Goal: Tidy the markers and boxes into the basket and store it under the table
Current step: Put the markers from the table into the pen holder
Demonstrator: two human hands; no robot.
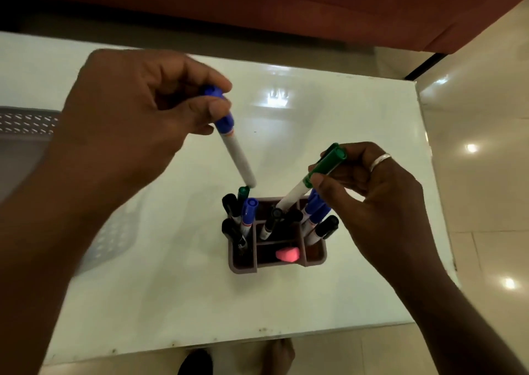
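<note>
A small mauve compartmented holder stands on the white table, with several black, blue and green markers upright in it and a pink eraser in its front middle cell. My left hand grips a blue-capped marker by the cap, its tail just above the holder's left markers. My right hand grips a green-capped marker by the cap, its tail down in a back compartment. A grey basket shows at the left edge, partly hidden by my left arm.
A red-brown sofa runs along the table's far side. Shiny beige floor tiles lie to the right. My foot shows below the table's near edge.
</note>
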